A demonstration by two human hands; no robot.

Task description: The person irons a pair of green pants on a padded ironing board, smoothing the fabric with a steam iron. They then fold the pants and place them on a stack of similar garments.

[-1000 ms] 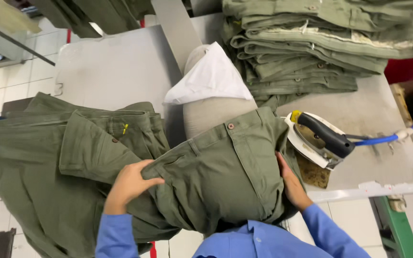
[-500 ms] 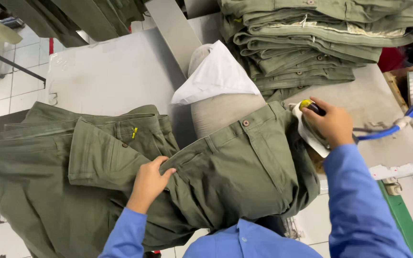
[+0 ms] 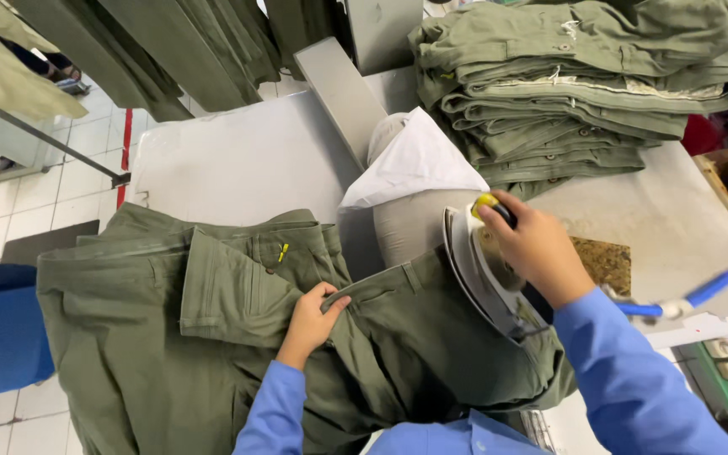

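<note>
Gripping one iron (image 3: 486,270), right hand (image 3: 537,253) clamps its handle; left hand (image 3: 309,320) pinches one green trousers (image 3: 212,337) waistband; yellow tag (image 3: 282,251) near pocket.

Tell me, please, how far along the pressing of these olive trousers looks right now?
Done: a folded stack sits at the back. In hand: the right hand holds the iron tilted at the trousers waistband over the padded form; the left hand grips the fabric. Left: the legs hang rumpled.
</note>
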